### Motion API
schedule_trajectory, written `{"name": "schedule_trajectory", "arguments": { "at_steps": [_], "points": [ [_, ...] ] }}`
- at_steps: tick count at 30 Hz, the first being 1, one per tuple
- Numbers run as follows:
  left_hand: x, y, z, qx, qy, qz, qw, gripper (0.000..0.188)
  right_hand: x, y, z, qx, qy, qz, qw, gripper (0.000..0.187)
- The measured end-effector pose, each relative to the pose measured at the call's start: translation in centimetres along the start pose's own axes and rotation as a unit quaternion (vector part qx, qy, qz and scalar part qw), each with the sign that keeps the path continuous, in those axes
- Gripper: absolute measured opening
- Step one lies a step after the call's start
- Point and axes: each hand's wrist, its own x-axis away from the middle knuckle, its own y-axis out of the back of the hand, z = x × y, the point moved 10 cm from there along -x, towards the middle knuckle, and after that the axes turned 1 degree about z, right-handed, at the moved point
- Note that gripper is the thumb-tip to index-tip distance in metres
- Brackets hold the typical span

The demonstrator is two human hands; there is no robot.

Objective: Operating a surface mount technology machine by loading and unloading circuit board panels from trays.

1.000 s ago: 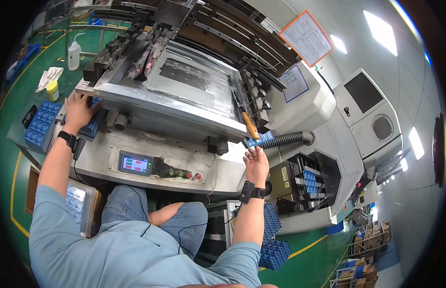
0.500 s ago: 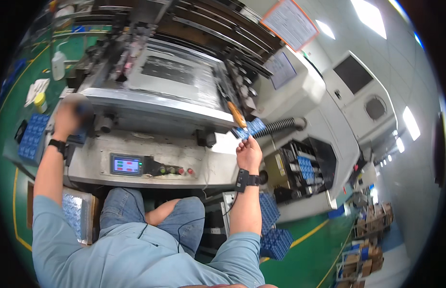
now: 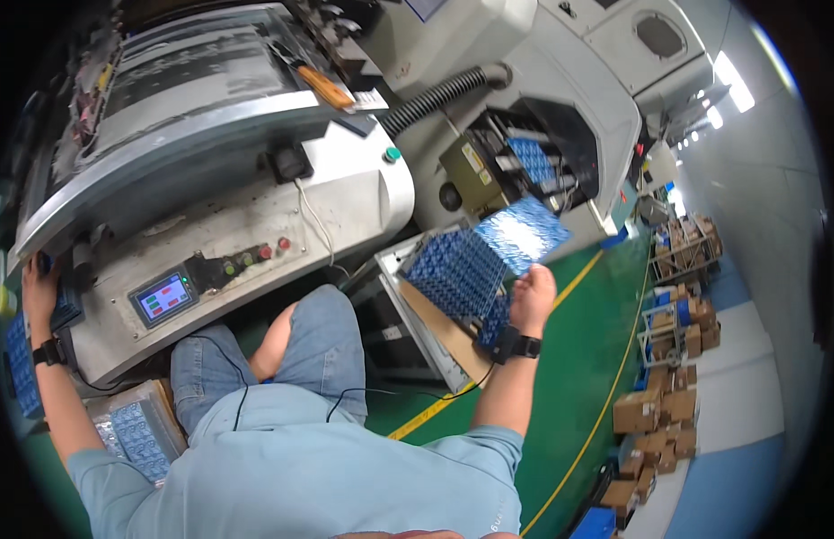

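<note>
My right hand (image 3: 532, 301) pinches the near edge of a shiny blue circuit board panel (image 3: 516, 235), which is tilted and catches the light. Just left of that panel, a block of stacked blue boards (image 3: 453, 274) stands on a low cart. Far to the left, my left hand (image 3: 41, 292) is at the machine's front corner, fingers curled at a small dark rounded thing (image 3: 45, 263). What that thing is, I cannot make out. Beside this hand and wrist, more blue boards (image 3: 23, 364) are stacked.
The printing machine (image 3: 282, 220) fills the front, with a small screen (image 3: 163, 299), buttons and an orange-handled spatula (image 3: 325, 86). A ribbed hose (image 3: 435, 99) leads to a second machine holding blue boards (image 3: 532, 160). A packed tray (image 3: 138, 431) lies beside my legs; cardboard boxes (image 3: 637, 411) stand right.
The view has swung to the right. My right hand has carried the blue panel away from beside the spatula, rightward and down to the stacked boards. My left hand remains at the machine's corner.
</note>
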Motion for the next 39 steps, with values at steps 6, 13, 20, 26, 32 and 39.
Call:
{"name": "schedule_trajectory", "arguments": {
  "at_steps": [6, 13, 20, 26, 32, 39],
  "points": [
    [0.0, -3.8, 0.5, -0.173, -0.190, 0.026, 0.966, 0.048, -0.5, 11.0, 6.0, 0.435, 0.176, -0.115, 0.875, 0.018],
    [-0.3, -4.4, 1.0, -0.196, -0.170, 0.059, 0.964, 0.051, -3.9, 14.8, -3.1, 0.650, 0.009, -0.050, 0.759, 0.027],
    [-0.4, -3.9, 1.2, -0.191, -0.159, 0.046, 0.968, 0.054, -5.2, 14.6, -8.8, 0.686, -0.029, 0.028, 0.726, 0.028],
    [-0.5, -4.0, 1.2, -0.184, -0.164, 0.031, 0.969, 0.056, -5.6, 15.0, -9.3, 0.705, -0.043, 0.036, 0.707, 0.028],
    [-0.5, -4.3, 1.6, -0.200, -0.176, 0.018, 0.964, 0.058, -6.2, 16.1, -11.2, 0.705, -0.063, 0.066, 0.703, 0.021],
    [-0.7, -4.5, 1.6, -0.218, -0.203, 0.002, 0.955, 0.059, -5.2, 17.0, -11.9, 0.689, -0.166, 0.079, 0.701, 0.025]
  ]
}}
